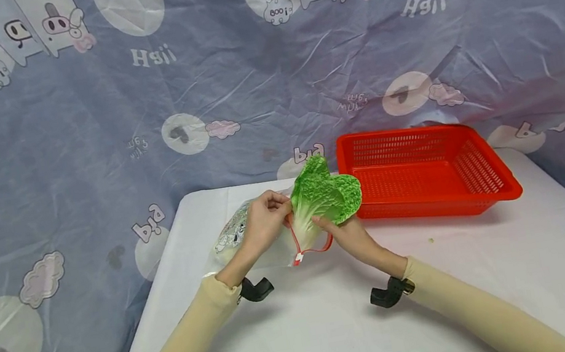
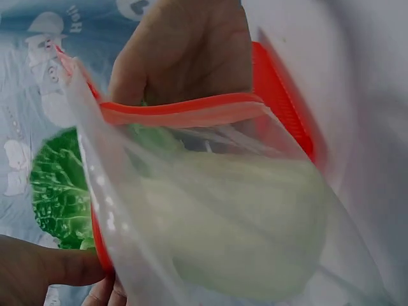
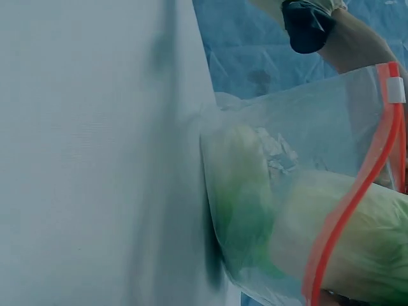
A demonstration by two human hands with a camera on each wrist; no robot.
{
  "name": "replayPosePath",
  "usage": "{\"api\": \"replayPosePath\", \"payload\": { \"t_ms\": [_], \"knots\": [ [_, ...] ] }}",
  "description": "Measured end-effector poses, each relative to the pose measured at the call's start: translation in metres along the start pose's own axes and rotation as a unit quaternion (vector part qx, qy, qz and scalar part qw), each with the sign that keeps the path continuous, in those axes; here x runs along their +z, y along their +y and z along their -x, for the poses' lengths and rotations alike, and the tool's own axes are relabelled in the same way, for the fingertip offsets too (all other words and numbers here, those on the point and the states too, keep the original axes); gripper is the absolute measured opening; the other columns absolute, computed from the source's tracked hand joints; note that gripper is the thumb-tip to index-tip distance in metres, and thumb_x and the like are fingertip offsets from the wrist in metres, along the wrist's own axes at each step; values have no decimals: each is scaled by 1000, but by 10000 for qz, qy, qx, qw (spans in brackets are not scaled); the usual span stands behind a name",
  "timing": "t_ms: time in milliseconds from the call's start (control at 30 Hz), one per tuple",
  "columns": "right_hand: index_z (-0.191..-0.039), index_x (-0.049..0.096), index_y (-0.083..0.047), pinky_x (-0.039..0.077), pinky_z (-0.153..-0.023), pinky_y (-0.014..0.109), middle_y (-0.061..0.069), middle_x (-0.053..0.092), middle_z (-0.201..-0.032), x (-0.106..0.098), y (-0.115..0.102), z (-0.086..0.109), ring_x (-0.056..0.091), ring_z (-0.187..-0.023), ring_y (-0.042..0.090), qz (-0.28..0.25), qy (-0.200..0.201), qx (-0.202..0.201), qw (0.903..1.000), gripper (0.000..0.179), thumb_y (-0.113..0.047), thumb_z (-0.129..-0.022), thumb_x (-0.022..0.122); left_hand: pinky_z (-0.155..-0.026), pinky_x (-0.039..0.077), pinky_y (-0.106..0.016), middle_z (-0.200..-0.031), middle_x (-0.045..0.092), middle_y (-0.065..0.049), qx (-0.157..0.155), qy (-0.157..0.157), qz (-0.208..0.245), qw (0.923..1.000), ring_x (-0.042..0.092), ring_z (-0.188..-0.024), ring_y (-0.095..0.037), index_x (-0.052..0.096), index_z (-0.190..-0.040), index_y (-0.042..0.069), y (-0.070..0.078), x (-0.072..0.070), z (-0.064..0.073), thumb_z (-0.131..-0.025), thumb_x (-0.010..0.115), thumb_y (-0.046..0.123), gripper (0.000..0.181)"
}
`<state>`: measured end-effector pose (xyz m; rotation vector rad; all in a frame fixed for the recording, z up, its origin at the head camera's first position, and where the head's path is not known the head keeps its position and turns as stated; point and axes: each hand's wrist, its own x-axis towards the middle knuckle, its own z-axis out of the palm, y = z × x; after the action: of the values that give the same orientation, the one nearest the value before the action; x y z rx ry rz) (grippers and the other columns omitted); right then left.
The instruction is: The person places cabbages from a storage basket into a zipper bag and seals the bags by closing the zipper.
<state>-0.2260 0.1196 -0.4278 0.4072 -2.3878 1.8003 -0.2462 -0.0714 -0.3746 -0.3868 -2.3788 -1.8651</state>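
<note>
A napa cabbage (image 1: 322,188) with green leafy top and pale base stands tilted in the mouth of a clear zip bag (image 1: 280,255). The bag has a red zip edge and a white slider. My left hand (image 1: 266,221) pinches the bag's rim between thumb and fingers, as the left wrist view also shows. On the other side, my right hand (image 1: 353,239) holds the cabbage, its thumb across the pale ribs. Through the plastic in the right wrist view, the cabbage base (image 3: 376,248) lies beside another pale-green vegetable (image 3: 242,191) inside the bag.
A red perforated basket (image 1: 422,207) stands at the back right of the white table (image 1: 331,330). A small green scrap (image 1: 430,240) lies in front of it. Behind the table hangs a blue-grey patterned cloth (image 1: 255,81).
</note>
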Motion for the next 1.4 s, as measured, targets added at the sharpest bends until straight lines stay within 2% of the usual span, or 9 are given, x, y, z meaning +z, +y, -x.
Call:
{"api": "replayPosePath", "payload": {
  "t_ms": [100,200,333,433,600,833,1033,1300,1400],
  "knots": [
    [-141,35,-6,41,-104,43,14,50,-134,-4,-2,1,48,-123,24,121,-233,-12,9997,59,-24,-93,64,-63,57,-44,-76,65,-9,71,52,-91,9999,61,-57,-13,64,-91,1,0,-1,0,-89,63,6,5],
    [-146,29,-8,41,-105,45,13,44,-141,-10,-3,2,44,-128,26,63,-886,158,9959,66,-24,-93,64,-63,57,-41,-77,66,-10,178,145,-189,9996,61,-59,-12,64,-91,1,2,-3,1,-89,64,7,6],
    [-150,25,-12,44,-103,45,11,40,-147,-13,-1,-1,44,-129,26,-481,-1803,593,9806,66,-23,-95,60,-63,57,-42,-75,67,-13,261,122,-135,9995,62,-58,-15,65,-90,0,4,-3,2,-89,66,8,7],
    [-149,27,-10,43,-105,45,11,41,-146,-12,-1,-6,46,-127,23,-820,-2126,867,9698,60,-20,-97,55,-63,57,-45,-76,67,-15,279,77,-72,9996,64,-59,-18,66,-91,0,5,-4,2,-90,67,8,8],
    [-147,31,-3,38,-110,49,14,43,-145,-6,-7,-10,46,-128,22,-998,-2263,1161,9619,54,-13,-98,49,-61,57,-42,-78,68,-17,440,226,-94,9987,65,-61,-24,67,-90,1,7,-4,3,-89,67,7,7],
    [-150,24,-1,40,-109,48,18,39,-148,3,-16,-8,43,-131,29,-367,-2208,1177,9675,59,-11,-97,49,-60,49,-24,-78,67,-5,721,348,-853,9931,60,-64,-14,69,-89,7,8,-4,5,-89,68,12,5],
    [-148,28,-1,41,-107,48,17,40,-147,-1,-16,-7,44,-131,30,-106,-2327,1079,9665,56,-15,-98,50,-57,47,-22,-76,69,-6,631,641,-800,9927,60,-62,-13,70,-86,7,9,-3,0,-88,69,12,6],
    [-147,25,5,46,-102,48,22,42,-141,-1,-22,-8,48,-124,29,-419,-2369,1379,9608,55,-10,-97,45,-60,51,-23,-77,68,-3,1018,450,-1293,9853,60,-64,-11,70,-89,8,12,-1,7,-90,66,12,6],
    [-147,22,3,48,-100,50,21,40,-139,0,-26,-9,49,-121,28,-663,-2215,1469,9617,56,-9,-97,43,-57,51,-23,-76,68,-4,998,459,-1199,9867,61,-61,-12,69,-89,7,14,-3,7,-90,65,11,6]
  ]
}}
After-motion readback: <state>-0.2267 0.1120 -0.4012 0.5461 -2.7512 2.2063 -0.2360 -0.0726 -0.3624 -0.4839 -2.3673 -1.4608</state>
